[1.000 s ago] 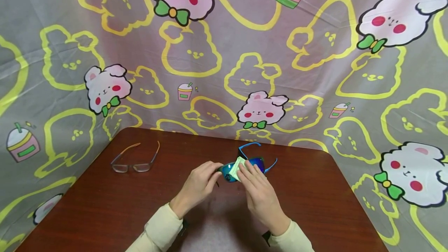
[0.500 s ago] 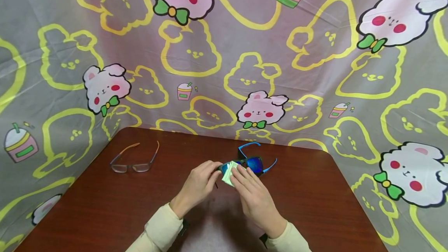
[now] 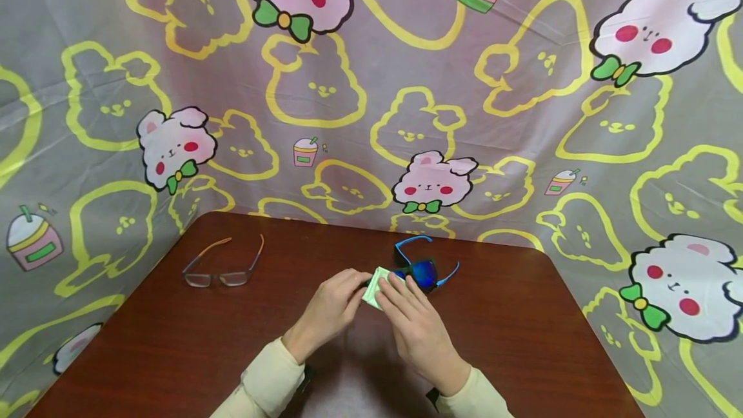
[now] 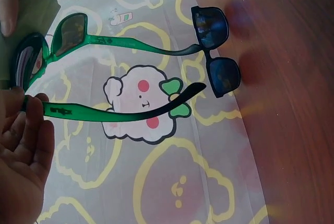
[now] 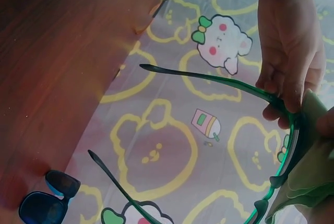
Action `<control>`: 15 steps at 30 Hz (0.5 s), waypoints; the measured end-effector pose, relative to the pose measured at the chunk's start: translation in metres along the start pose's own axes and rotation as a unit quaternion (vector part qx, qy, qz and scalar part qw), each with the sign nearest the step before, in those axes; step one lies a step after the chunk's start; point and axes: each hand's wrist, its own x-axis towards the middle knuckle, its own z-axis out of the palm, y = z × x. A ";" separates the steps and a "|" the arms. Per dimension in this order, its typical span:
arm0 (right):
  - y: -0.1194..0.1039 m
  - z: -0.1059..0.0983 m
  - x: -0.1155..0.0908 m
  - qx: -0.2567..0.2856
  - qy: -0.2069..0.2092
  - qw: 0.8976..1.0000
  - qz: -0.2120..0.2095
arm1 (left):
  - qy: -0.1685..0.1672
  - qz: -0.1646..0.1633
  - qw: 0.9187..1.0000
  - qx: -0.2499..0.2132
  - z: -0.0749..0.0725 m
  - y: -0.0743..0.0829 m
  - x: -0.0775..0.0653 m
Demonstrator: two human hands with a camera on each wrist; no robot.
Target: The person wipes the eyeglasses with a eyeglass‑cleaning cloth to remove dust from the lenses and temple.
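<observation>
My left hand (image 3: pixel 327 305) pinches one front corner of green-framed sunglasses (image 4: pixel 73 33), where the temple joins. They are off the table, with both temples (image 5: pixel 219 79) unfolded and pointing away from me. In the head view one mirrored blue lens shows. My right hand (image 3: pixel 424 331) holds a folded pale green cloth (image 3: pixel 377 289) against the lens nearest my left hand and covers part of it. Its fingers lie fairly straight over the cloth; the thumb is hidden in the head view. Behind the held pair, blue sunglasses (image 4: pixel 213 28) rest on the table, mostly hidden from the head view.
Clear-lensed eyeglasses (image 3: pixel 217 279) with brownish temples stand unfolded at the left of the dark reddish-brown table (image 3: pixel 174 347). A patterned cloth backdrop (image 3: pixel 342 147) with cartoon rabbits surrounds the table's back and sides.
The right hand and cloth have slid left across the sunglasses, from near the bridge to the lens by the left hand. The left hand keeps its grip and has barely moved.
</observation>
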 end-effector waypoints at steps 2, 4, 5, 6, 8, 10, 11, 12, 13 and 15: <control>0.000 0.000 0.000 -0.002 0.001 1.000 0.001 | 0.003 0.008 1.000 -0.003 0.001 0.000 0.000; 0.001 -0.001 0.000 -0.002 0.000 1.000 0.005 | 0.005 0.015 1.000 -0.004 0.001 0.000 0.000; 0.001 -0.001 0.000 -0.003 0.000 1.000 0.006 | 0.006 0.018 1.000 -0.005 0.001 0.000 -0.001; 0.001 -0.001 0.000 -0.004 0.000 1.000 0.008 | 0.006 0.019 1.000 -0.007 0.001 0.000 -0.001; 0.002 -0.002 -0.001 -0.005 0.002 1.000 0.013 | 0.005 0.018 1.000 -0.007 0.001 0.001 -0.001; 0.003 -0.002 -0.001 -0.007 0.003 1.000 0.020 | 0.007 0.017 1.000 -0.010 0.000 0.000 -0.002; 0.004 -0.003 -0.001 -0.006 0.004 1.000 0.024 | 0.008 0.016 1.000 -0.012 0.000 0.000 -0.002; 0.004 -0.004 -0.001 -0.006 0.004 1.000 0.028 | 0.010 0.013 1.000 -0.014 -0.001 0.000 -0.001; 0.005 -0.005 -0.001 -0.005 0.005 0.999 0.031 | 0.011 0.008 1.000 -0.016 -0.002 0.001 -0.001; 0.006 -0.006 -0.001 -0.004 0.010 0.999 0.032 | 0.017 0.004 1.000 -0.022 -0.003 0.000 -0.001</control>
